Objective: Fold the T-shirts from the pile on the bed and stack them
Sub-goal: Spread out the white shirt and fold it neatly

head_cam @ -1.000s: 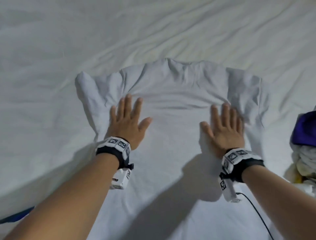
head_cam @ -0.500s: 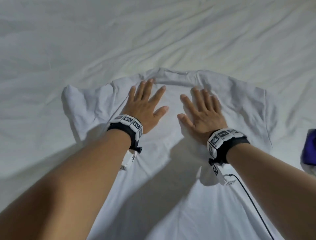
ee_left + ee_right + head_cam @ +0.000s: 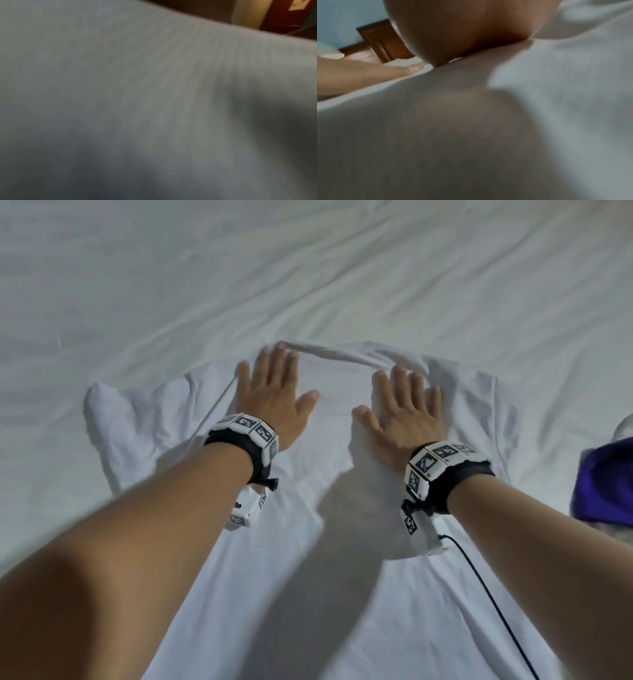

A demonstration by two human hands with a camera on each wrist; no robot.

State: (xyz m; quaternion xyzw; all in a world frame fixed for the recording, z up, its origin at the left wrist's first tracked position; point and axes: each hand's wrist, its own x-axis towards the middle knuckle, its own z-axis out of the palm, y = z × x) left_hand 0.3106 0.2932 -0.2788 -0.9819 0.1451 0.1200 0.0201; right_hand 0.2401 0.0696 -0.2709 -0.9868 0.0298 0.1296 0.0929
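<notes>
Head view, flat hands [image 3: 274, 398] pressing T-shirt [image 3: 329, 577]

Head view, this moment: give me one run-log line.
stage: smoothing | white T-shirt: spread flat, unfolded | left hand: flat near collar | right hand: flat near collar | purple garment: right edge

A white T-shirt [image 3: 342, 594] lies spread on the white bed sheet [image 3: 308, 268], collar at the far end. The left hand [image 3: 274, 398] rests flat on it just left of the collar, fingers straight. The right hand [image 3: 404, 412] lies flat to the right of the collar, likewise straight-fingered. At the right edge sits a purple garment [image 3: 606, 484], perhaps on a pile.
</notes>
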